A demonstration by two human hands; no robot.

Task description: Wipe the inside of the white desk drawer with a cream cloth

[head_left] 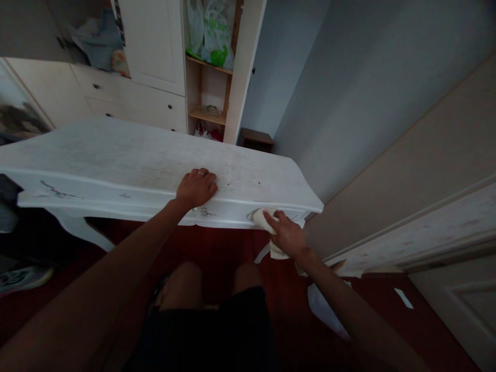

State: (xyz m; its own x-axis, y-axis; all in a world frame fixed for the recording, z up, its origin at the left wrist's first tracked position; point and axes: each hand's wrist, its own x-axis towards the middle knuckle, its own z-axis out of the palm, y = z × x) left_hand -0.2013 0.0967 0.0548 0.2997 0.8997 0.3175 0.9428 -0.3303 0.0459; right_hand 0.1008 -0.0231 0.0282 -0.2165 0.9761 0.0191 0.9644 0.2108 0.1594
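- Your right hand [287, 233] closes round a cream cloth [263, 221], just below the front edge of the white table [104, 133], near its right corner.
- Your left hand [197, 188] rests palm down at the front edge, fingers loosely curved, apparently holding nothing.
- Wiping seems unfinished: smudges [166, 161] remain on the top.
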